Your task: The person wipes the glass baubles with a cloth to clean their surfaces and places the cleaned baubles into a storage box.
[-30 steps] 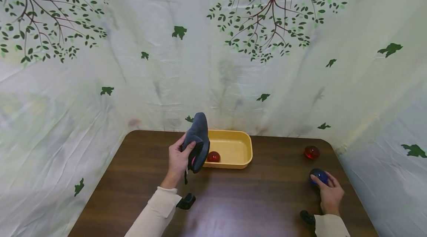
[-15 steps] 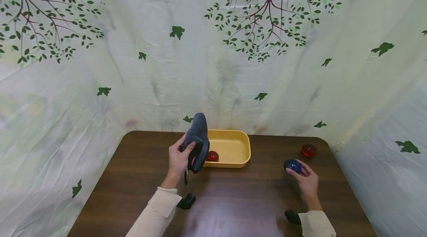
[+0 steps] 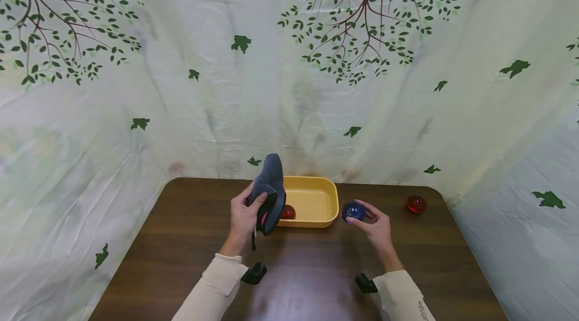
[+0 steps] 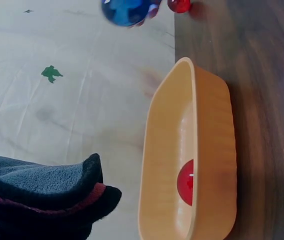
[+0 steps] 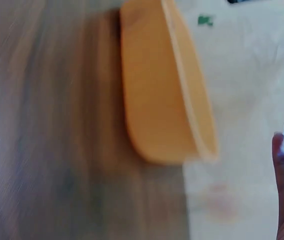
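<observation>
Head view: table (image 3: 307, 271) across the lower frame.
Left hand (image 3: 244, 218): lower centre, clamped on the cloth item (image 3: 271, 175).
Right hand (image 3: 377, 228): lower right, pinching the blue ball (image 3: 353, 212) just right of the tray (image 3: 318, 200).
Tray: lower centre, one red ball (image 3: 288, 212) inside.
Other red ball (image 3: 416, 204): on the table, lower right.

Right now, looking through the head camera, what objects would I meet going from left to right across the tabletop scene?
Blue-grey shoe → yellow tray → blue ball → red ball outside the tray.
</observation>
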Demonstrator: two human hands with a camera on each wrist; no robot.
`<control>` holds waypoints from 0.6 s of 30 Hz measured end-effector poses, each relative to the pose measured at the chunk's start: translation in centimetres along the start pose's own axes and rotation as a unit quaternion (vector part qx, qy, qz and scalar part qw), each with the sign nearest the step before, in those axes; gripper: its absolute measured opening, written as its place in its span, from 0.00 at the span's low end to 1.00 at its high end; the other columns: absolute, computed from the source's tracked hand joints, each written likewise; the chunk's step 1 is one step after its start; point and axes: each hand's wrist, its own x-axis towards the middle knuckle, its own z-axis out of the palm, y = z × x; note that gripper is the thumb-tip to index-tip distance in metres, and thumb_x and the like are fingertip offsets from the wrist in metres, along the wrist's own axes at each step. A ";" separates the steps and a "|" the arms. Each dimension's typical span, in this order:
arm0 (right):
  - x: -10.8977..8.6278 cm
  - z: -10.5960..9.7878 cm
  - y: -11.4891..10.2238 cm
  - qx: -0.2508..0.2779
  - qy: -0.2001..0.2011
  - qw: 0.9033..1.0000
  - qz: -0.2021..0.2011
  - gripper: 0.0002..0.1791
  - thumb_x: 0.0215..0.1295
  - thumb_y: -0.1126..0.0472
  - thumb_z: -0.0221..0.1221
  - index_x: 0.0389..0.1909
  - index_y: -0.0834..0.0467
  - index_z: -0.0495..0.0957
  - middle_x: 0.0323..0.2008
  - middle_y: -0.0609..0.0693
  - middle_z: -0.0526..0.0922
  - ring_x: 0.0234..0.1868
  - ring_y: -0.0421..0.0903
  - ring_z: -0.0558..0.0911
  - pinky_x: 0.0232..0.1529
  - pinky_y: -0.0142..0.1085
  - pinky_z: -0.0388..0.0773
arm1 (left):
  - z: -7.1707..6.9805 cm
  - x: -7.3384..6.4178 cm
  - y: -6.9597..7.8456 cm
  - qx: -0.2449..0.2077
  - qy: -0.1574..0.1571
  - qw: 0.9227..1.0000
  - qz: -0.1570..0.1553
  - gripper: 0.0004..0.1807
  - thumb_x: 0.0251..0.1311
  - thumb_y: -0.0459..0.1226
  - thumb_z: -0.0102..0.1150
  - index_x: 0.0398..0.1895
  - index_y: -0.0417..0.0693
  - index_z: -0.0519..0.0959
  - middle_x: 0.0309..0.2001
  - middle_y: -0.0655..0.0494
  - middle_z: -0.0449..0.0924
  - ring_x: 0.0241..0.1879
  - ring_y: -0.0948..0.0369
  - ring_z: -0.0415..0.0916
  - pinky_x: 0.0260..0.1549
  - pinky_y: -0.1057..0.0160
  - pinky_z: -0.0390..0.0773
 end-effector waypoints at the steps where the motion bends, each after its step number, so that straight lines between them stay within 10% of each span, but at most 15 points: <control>1: 0.1 0.6 -0.3 0.006 -0.006 1.000 -0.006 0.30 0.48 0.75 0.70 0.56 0.71 0.75 0.47 0.50 0.84 0.42 0.37 0.83 0.41 0.29 0.81 | 0.0 0.0 0.0 0.000 -0.003 1.000 -0.001 0.24 0.60 0.24 0.59 0.61 0.31 0.72 0.54 0.36 0.77 0.45 0.65 0.81 0.45 0.66 0.80; 9: 1.0 4.9 -2.4 0.036 -0.058 0.996 -0.065 0.30 0.44 0.79 0.69 0.54 0.73 0.75 0.50 0.68 0.79 0.42 0.40 0.82 0.43 0.30 0.81 | 0.4 0.1 -0.1 -0.003 -0.010 1.000 -0.022 0.24 0.61 0.25 0.58 0.62 0.32 0.71 0.56 0.32 0.74 0.45 0.65 0.81 0.46 0.66 0.79; 18: 1.8 9.6 -5.0 0.063 -0.162 0.979 -0.105 0.31 0.46 0.77 0.70 0.55 0.72 0.75 0.50 0.66 0.75 0.48 0.49 0.81 0.42 0.39 0.82 | 0.9 0.3 -0.1 0.017 -0.017 0.999 -0.033 0.24 0.62 0.27 0.58 0.63 0.35 0.72 0.56 0.34 0.75 0.45 0.64 0.81 0.46 0.64 0.79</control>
